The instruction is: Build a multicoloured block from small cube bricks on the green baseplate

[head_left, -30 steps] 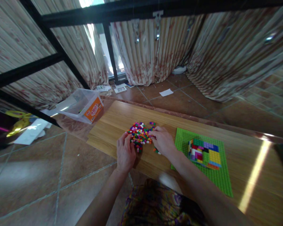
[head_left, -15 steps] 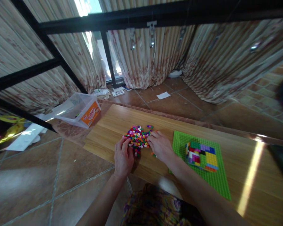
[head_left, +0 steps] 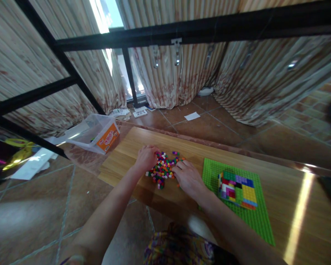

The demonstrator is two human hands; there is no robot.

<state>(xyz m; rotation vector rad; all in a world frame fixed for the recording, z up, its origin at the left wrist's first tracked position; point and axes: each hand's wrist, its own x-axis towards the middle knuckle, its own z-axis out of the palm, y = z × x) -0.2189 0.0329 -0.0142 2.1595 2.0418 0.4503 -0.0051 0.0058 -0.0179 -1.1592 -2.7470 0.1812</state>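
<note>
A loose pile of small coloured toy bricks [head_left: 165, 167] lies on the wooden tabletop. At its upper left edge, my left hand [head_left: 147, 156] rests cupped against the bricks, fingers loosely bent and partly hidden. My right hand [head_left: 188, 177] lies along the pile's right edge, its fingers slightly apart and touching the outer bricks; I see nothing held in it. Right of that hand is a green baseplate [head_left: 260, 217], bearing a block-shaped build of coloured bricks [head_left: 238, 190] with yellow, blue, red and white parts.
Beyond the table's [head_left: 132, 141] left end stands a clear plastic bin [head_left: 85, 134] with an orange label. A black metal frame [head_left: 198, 31] crosses above the table, before striped curtains [head_left: 165, 77]. Papers [head_left: 192, 116] lie on the tiled floor. A sunlit strip crosses the tabletop at right.
My left hand has moved from the pile's near left side up to its far left edge. The right hand stays at the pile's right side. The view has tilted slightly upward.
</note>
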